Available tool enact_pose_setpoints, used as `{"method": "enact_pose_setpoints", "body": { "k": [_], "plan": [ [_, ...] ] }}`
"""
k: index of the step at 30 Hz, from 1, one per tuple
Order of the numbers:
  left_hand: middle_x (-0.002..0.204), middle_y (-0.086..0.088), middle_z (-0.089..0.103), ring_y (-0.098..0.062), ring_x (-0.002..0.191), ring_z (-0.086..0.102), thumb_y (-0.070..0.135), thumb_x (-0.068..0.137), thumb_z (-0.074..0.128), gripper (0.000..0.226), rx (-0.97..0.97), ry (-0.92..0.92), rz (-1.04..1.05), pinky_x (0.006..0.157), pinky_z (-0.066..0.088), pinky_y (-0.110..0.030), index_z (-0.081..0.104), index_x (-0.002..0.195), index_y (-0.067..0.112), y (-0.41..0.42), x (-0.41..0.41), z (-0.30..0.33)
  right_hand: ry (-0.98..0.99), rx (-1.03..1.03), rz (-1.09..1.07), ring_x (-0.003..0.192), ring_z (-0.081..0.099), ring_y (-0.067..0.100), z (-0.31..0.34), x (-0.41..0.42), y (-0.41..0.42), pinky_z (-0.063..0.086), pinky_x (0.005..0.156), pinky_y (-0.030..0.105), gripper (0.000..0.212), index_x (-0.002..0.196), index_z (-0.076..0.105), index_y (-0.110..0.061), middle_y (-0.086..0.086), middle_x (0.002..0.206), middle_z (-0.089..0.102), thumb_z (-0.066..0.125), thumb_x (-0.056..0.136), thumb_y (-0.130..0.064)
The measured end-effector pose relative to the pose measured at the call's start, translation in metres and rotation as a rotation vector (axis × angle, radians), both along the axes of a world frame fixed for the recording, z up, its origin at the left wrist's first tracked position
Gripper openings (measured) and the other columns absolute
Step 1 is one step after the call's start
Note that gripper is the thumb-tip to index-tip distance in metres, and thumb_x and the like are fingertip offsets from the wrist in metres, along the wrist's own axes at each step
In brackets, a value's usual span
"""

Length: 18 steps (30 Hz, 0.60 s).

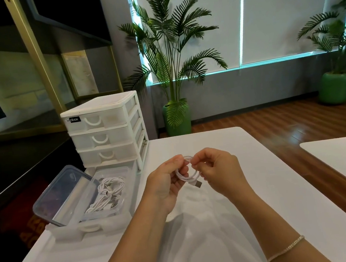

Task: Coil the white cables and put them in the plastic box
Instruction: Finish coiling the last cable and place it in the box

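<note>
White table (221, 242) fills the lower part of the view, with a wooden floor, two potted palms in green pots and blinds over the windows beyond it. Above the middle of the table, both hands hold one white cable (186, 175) wound into a small coil. The left hand (166, 182) grips the coil's left side, fingers curled around the loops. The right hand (218, 168) pinches the top of the coil between thumb and fingertips, the other fingers bent behind the loops. A USB plug (198, 184) sticks out at the coil's lower right, between the two hands. A thin bracelet (286, 249) circles the right wrist.

Along the table's left edge sits the clear plastic box (104, 212), open, with its lid (62, 194) leaning tilted against its left side. Inside lie more coiled white cables (108, 193) in a loose heap. Just behind the box, at the far left corner of the table, stands a white drawer unit (106, 128) with three drawers, all pushed in.
</note>
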<state>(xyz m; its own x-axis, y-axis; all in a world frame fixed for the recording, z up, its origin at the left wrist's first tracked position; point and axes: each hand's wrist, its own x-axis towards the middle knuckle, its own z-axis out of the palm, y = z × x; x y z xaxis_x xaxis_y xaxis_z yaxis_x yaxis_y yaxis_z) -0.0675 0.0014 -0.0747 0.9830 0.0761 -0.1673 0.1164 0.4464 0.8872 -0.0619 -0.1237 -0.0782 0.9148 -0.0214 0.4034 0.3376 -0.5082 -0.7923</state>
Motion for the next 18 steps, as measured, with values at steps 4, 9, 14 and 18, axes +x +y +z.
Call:
{"method": "enact_pose_setpoints", "body": {
  "k": [4, 9, 14, 18],
  "plan": [
    [0.074, -0.008, 0.069, -0.012, 0.053, 0.061, 0.01, 0.087, 0.061, 0.01, -0.042, 0.011, 0.014, 0.052, 0.054, -0.02, 0.07, 0.087, 0.005, 0.0016, 0.0001, 0.0024, -0.095, -0.064, -0.041, 0.057, 0.053, -0.002, -0.0031, -0.0006, 0.0044, 0.041, 0.056, -0.001, 0.009, 0.088, 0.072, -0.014, -0.01, 0.074, 0.062, 0.064, 0.085, -0.013],
    [0.074, -0.005, 0.068, -0.015, 0.062, 0.057, 0.013, 0.09, 0.058, 0.013, 0.045, -0.021, 0.027, 0.058, 0.051, -0.021, 0.069, 0.087, 0.007, 0.0026, -0.0008, 0.0056, -0.174, 0.012, -0.028, 0.061, 0.057, -0.005, -0.0019, -0.0039, 0.0046, 0.042, 0.064, -0.003, 0.011, 0.089, 0.076, -0.011, 0.001, 0.083, 0.074, 0.066, 0.083, -0.009],
    [0.069, -0.003, 0.068, -0.013, 0.058, 0.059, 0.014, 0.092, 0.055, 0.016, 0.051, -0.049, -0.011, 0.055, 0.053, -0.02, 0.069, 0.088, 0.008, -0.0004, -0.0033, 0.0053, -0.157, -0.213, -0.052, 0.077, 0.048, 0.006, -0.0041, -0.0012, 0.0055, 0.033, 0.064, 0.005, 0.023, 0.104, 0.072, -0.015, 0.002, 0.098, 0.068, 0.065, 0.085, -0.025],
    [0.08, -0.005, 0.068, -0.013, 0.068, 0.059, 0.011, 0.091, 0.054, 0.012, 0.224, -0.137, 0.013, 0.068, 0.053, -0.023, 0.066, 0.093, 0.012, 0.0006, -0.0015, 0.0038, 0.013, -0.144, -0.084, 0.081, 0.048, 0.008, -0.0009, 0.0048, -0.0023, 0.038, 0.065, 0.011, 0.025, 0.101, 0.071, -0.017, -0.007, 0.092, 0.055, 0.059, 0.087, -0.033]
  ]
}}
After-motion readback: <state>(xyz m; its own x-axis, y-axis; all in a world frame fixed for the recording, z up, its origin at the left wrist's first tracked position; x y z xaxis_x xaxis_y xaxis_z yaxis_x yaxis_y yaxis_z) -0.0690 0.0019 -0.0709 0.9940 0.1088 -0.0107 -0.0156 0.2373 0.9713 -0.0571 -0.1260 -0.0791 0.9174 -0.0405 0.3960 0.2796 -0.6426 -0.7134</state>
